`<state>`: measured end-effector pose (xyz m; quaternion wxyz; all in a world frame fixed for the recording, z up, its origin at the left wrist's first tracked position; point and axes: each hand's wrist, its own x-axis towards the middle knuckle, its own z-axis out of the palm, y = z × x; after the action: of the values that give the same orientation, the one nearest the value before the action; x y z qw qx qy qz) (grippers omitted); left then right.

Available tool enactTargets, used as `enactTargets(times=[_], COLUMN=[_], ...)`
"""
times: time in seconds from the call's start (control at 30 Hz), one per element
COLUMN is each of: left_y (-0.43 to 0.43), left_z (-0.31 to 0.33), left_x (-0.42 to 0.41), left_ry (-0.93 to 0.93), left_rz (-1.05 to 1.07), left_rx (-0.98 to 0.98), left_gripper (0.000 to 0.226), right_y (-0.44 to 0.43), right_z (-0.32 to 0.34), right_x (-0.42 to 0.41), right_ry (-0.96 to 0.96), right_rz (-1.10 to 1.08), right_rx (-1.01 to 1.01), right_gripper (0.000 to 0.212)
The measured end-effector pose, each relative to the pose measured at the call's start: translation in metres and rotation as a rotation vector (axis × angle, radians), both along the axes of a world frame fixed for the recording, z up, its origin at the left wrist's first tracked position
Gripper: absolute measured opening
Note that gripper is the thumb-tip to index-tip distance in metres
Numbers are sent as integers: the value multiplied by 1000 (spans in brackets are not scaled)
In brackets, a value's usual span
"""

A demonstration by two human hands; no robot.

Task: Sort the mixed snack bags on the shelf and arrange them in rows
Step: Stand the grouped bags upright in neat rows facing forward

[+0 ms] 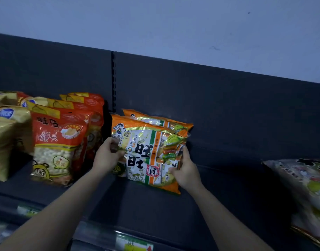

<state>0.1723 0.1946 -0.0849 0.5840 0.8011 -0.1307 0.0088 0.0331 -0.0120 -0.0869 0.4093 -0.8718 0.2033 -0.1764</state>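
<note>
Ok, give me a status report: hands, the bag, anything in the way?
Left hand grips front orange bag at left edge, right hand at right edge. Bag standing on shelf, second orange bag behind. Red bags to the left, not blocking.

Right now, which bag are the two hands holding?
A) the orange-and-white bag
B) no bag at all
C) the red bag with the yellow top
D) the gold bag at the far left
A: the left hand grips the left edge of the front orange-and-white snack bag and the right hand grips its right edge.
</note>
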Motion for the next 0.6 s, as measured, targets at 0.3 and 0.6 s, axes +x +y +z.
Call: enactTargets(times=[0.3,0.6], left_y=[-6,-14], left_z=[-6,-2], left_x=[16,3], left_ry=[-39,-410], left_rz=[-49,124], left_rx=[115,368], left_gripper=[36,98], right_y=[4,2], right_z=[-10,-6], right_x=[14,9], right_ry=[98,139], right_rz=[-116,-128], right_rx=[2,-180], right_gripper=[86,84])
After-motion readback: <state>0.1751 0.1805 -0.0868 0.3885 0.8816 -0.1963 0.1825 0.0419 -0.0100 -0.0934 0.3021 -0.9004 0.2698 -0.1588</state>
